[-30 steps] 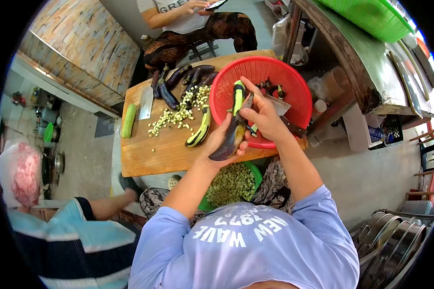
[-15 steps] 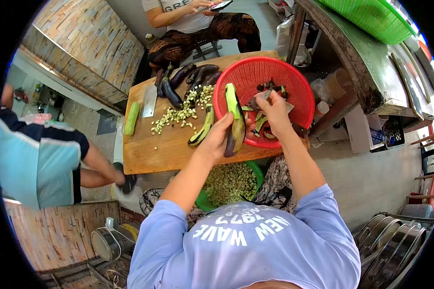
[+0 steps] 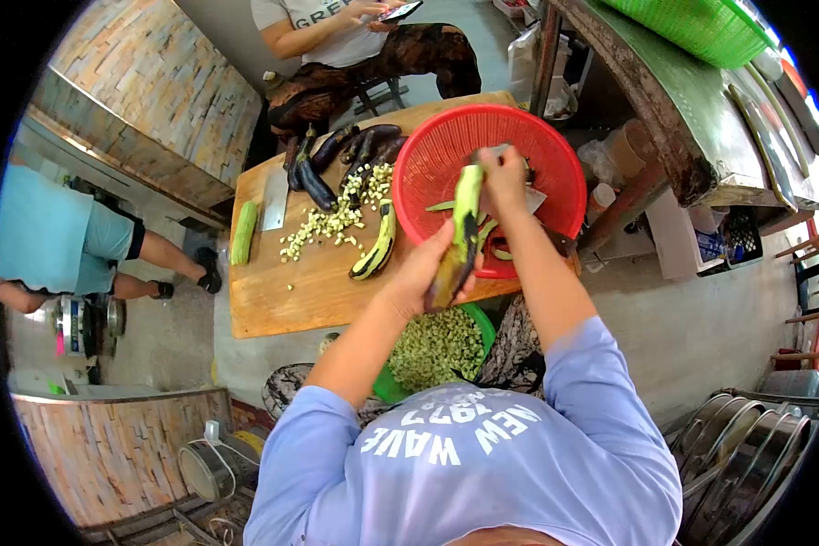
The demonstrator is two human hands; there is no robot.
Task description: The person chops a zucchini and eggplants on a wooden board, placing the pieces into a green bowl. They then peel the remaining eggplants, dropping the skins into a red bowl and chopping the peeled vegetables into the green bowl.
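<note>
My left hand (image 3: 419, 270) is closed around the lower end of a partly peeled eggplant (image 3: 469, 205), pale green on top and dark below. Over the red basket (image 3: 411, 182), my right hand (image 3: 508, 187) grips a small grey tool, apparently a peeler (image 3: 490, 155), at the eggplant's upper end; motion and fingers partly hide it. Strips of peel lie in the basket. On the wooden board (image 3: 273, 296) rest several whole eggplants (image 3: 313, 185), diced pieces (image 3: 323, 232), a striped half-peeled eggplant (image 3: 376, 247), a peeled one (image 3: 243, 233) and a cleaver blade (image 3: 274, 198).
Below the board, between my legs, a green basin (image 3: 490, 329) holds diced pieces. Across the board sits a person (image 3: 337, 36) with a phone. Another person (image 3: 64, 232) is at the left. A metal-topped table (image 3: 673, 100) with a green basket (image 3: 701, 27) stands at the right.
My right hand has moved up to the eggplant's top end. The eggplant has tilted and shifted slightly right. At the left, the person in light blue has moved farther off.
</note>
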